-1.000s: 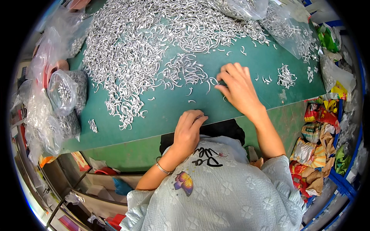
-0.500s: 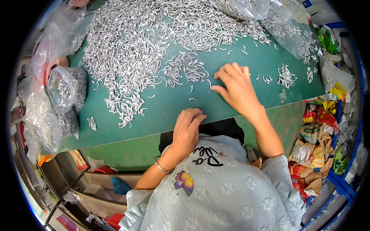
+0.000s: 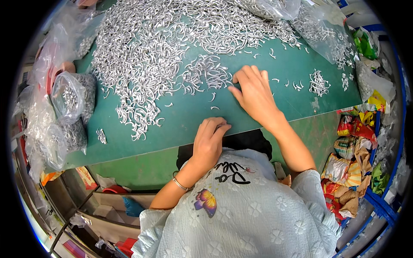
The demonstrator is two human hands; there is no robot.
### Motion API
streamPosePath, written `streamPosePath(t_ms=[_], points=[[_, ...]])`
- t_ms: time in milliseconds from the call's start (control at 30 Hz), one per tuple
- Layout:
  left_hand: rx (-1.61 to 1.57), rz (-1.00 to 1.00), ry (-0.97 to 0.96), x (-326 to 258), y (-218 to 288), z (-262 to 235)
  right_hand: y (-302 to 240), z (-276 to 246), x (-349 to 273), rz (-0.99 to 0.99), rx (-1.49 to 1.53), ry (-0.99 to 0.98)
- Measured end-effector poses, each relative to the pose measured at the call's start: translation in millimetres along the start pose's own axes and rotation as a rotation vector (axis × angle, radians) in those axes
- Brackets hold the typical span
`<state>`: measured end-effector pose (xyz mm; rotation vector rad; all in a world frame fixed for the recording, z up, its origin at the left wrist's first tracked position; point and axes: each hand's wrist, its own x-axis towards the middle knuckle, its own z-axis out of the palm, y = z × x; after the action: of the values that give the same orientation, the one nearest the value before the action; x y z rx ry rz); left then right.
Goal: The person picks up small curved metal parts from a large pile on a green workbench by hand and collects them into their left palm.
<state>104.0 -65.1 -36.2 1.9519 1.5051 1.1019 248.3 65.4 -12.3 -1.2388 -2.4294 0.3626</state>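
A large heap of small curved silver metal pieces (image 3: 172, 47) covers the far half of a green table (image 3: 180, 124). My right hand (image 3: 254, 92) lies flat on the green surface, its fingertips touching the edge of a smaller cluster of pieces (image 3: 204, 75). My left hand (image 3: 208, 142) rests at the near table edge with fingers curled in; whether it holds pieces is hidden. A bracelet sits on the left wrist. A separate small pile of pieces (image 3: 318, 82) lies to the right of my right hand.
Clear plastic bags filled with metal pieces (image 3: 69, 99) stand along the left edge, and more bags (image 3: 275, 8) at the far right. Colourful snack wrappers (image 3: 352, 150) lie on the floor to the right. Shelves with boxes (image 3: 107, 206) sit under the table.
My right hand has slid left toward the small cluster of pieces. My left hand stays at the near table edge, barely shifted.
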Motion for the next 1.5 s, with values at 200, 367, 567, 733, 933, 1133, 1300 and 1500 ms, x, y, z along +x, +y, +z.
streamPosePath(t_ms=[200,367,567,733,933,1133,1300,1500], points=[[0.021,-0.020,-0.004,-5.2,-1.5,-2.3,34.4,-39.5,-1.6,-0.064,0.117,-0.259],[0.027,-0.016,-0.011,-2.9,-1.1,-1.7,53.9,-55.1,-8.8,-0.030,0.155,-0.236],[0.012,-0.044,0.014,-0.2,3.2,-0.8,39.5,-51.3,-24.1,0.003,0.150,-0.301],[0.016,-0.045,0.021,-2.2,0.9,0.3,49.5,-52.9,-32.6,0.088,0.334,-0.244],[0.015,-0.051,0.018,-0.6,2.5,-0.4,44.7,-48.5,-37.6,0.208,0.371,-0.194],[0.025,-0.058,0.025,-2.2,1.7,1.0,43.3,-55.2,-49.6,0.271,0.426,-0.240],[0.024,-0.049,0.017,-0.1,3.0,0.4,39.1,-44.3,-53.0,0.090,0.140,-0.045],[0.030,-0.030,0.018,-3.2,-1.4,2.5,38.1,-44.1,-57.7,0.281,0.336,-0.029]])
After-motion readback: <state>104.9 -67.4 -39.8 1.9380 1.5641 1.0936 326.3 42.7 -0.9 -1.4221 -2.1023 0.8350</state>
